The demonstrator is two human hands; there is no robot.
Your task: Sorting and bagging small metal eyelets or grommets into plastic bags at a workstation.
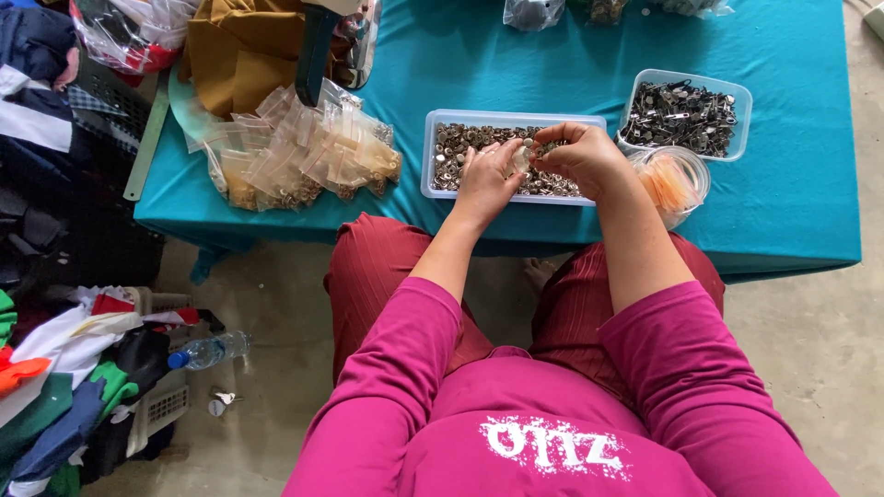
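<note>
Over the clear tray of metal buttons at the table's near edge, the left hand and right hand together pinch one small pale piece. It looks light, hard and slippery; fingertip edges suit it.

Both hands crowd over the long clear plastic tray of metal buttons. Right of the grip, a clear tub of dark clips blocks; beyond, bare teal desk lies open.
</note>
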